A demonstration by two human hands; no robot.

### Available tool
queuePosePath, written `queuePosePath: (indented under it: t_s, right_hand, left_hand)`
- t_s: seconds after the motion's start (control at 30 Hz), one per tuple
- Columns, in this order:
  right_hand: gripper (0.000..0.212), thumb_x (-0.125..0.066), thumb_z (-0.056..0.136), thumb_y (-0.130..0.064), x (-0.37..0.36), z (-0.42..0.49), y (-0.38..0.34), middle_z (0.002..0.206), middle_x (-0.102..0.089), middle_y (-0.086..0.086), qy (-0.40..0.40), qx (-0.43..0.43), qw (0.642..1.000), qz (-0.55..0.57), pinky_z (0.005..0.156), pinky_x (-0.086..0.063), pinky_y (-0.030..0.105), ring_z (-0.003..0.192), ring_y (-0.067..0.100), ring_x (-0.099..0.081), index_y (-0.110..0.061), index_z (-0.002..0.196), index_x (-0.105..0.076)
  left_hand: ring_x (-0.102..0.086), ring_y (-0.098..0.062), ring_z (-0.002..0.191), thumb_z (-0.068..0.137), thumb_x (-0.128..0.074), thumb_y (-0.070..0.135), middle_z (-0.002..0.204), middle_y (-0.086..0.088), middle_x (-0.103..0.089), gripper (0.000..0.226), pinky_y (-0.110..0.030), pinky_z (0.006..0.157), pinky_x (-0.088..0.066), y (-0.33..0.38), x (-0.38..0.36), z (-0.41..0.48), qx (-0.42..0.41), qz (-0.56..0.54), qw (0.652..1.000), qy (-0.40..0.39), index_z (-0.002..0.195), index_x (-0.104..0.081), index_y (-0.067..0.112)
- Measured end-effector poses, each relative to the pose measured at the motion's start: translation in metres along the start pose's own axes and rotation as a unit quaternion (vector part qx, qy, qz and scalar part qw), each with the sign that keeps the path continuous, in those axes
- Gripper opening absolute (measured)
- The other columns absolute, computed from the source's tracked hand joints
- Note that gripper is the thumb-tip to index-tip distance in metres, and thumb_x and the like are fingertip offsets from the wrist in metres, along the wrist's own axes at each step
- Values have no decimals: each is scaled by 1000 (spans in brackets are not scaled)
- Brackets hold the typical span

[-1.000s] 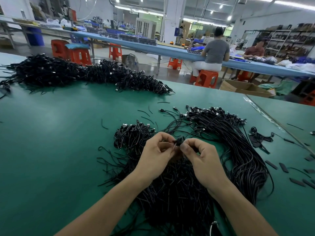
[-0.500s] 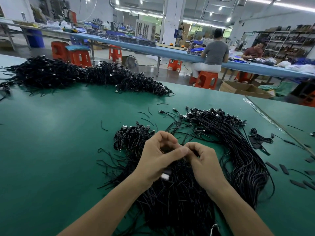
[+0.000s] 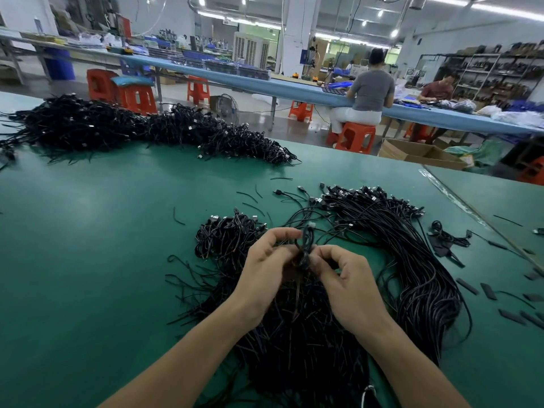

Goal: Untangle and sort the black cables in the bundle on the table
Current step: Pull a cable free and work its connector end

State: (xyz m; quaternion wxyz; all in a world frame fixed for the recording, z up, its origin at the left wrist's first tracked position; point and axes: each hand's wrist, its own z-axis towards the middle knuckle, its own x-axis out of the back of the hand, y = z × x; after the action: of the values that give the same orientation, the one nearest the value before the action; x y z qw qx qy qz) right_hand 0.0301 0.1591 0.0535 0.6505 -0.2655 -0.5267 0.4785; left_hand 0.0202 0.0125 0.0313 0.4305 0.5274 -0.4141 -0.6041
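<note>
Our left hand and right hand together pinch a folded cable above the bundle.

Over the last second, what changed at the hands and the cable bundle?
The left hand and right hand kept pinching one cable over the bundle. A light plug showed below the left hand half a second ago; now one tops a small loop raised between the hands. The bundle, the straightened cables at right and the far pile stayed put.
</note>
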Motion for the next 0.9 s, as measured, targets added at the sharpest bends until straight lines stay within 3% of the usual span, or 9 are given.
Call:
queuePosePath:
  t_s: [0.1, 0.2, 0.27, 0.37, 0.47, 0.57, 0.67, 0.77, 0.9]
  right_hand:
    - [19, -60, 98, -18, 0, 0, 2, 78, -72, 0, -3, -20, 1000, 8, 74, -55, 35, 76, 22, -66, -21, 82, -70]
    - [17, -59, 98, -17, -1, -1, 4, 85, -76, -4, -13, -51, 998, 45, 76, -57, 25, 85, 13, -71, -21, 90, -74]
    - [18, -58, 99, -16, -2, -3, 6, 87, -77, -5, -21, -81, 993, 82, 74, -54, 19, 86, 7, -71, -20, 92, -74]
    - [21, -57, 99, -16, -2, -5, 11, 75, -74, -8, -25, -128, 982, 134, 64, -47, 9, 71, -4, -66, -16, 88, -75]
    - [33, -58, 99, -18, -3, -7, 14, 57, -61, -12, -34, -202, 960, 190, 52, -40, 13, 53, -4, -53, -19, 70, -74]
    - [38, -58, 97, -17, -3, -3, 18, 60, -53, -4, -43, -268, 925, 267, 53, -31, 22, 56, 7, -43, -18, 62, -72]
    - [24, -61, 93, -18, 0, -1, 22, 61, -49, -1, -76, -303, 893, 325, 44, -30, 20, 53, 9, -42, -15, 70, -67]
    - [18, -60, 97, -18, 7, -2, 29, 62, -55, -2, -87, -282, 936, 192, 44, -35, 19, 51, 6, -49, -11, 82, -68]
    - [13, -57, 99, -21, 26, 1, 54, 86, -70, -4, 23, -226, 968, -103, 70, -50, 24, 75, 7, -62, -18, 93, -68]
  left_hand:
    - [-69, -24, 105, 100, -45, 12, 109, -9, -74, 25, -34, 88, -54, 2, 2, -2, 8, -49, 998, -38, 120, -59, 19]
    - [-69, -17, 108, 93, -66, 7, 107, -11, -75, 40, -18, 86, -53, -2, 5, -4, -29, -38, 997, -65, 129, -50, 17]
    - [-69, -17, 109, 89, -68, 0, 110, -7, -75, 46, -19, 87, -53, -3, 8, -3, -43, -19, 995, -87, 129, -50, 15]
    - [-70, -13, 107, 89, -71, 3, 110, 3, -75, 35, -25, 91, -54, -5, 14, -1, -102, 113, 983, -98, 118, -62, 20]
    - [-68, -6, 102, 91, -71, 17, 108, 15, -73, 30, -20, 90, -53, -11, 17, -1, -176, 260, 944, -99, 117, -66, 30]
    - [-63, 0, 106, 90, -67, 29, 112, 23, -66, 38, -14, 90, -48, -12, 16, 3, -209, 321, 920, -82, 126, -57, 36]
    - [-62, 0, 102, 90, -65, 28, 107, 24, -65, 38, -12, 88, -48, -14, 18, 6, -206, 332, 915, -96, 126, -57, 37]
    - [-66, -4, 88, 91, -68, 18, 96, 14, -67, 42, -14, 78, -53, -14, 25, 11, -156, 340, 923, -91, 128, -58, 37]
    - [-68, 5, 76, 86, -76, 15, 85, 15, -67, 49, -3, 64, -49, -1, 41, 31, -109, 332, 935, 62, 129, -54, 25]
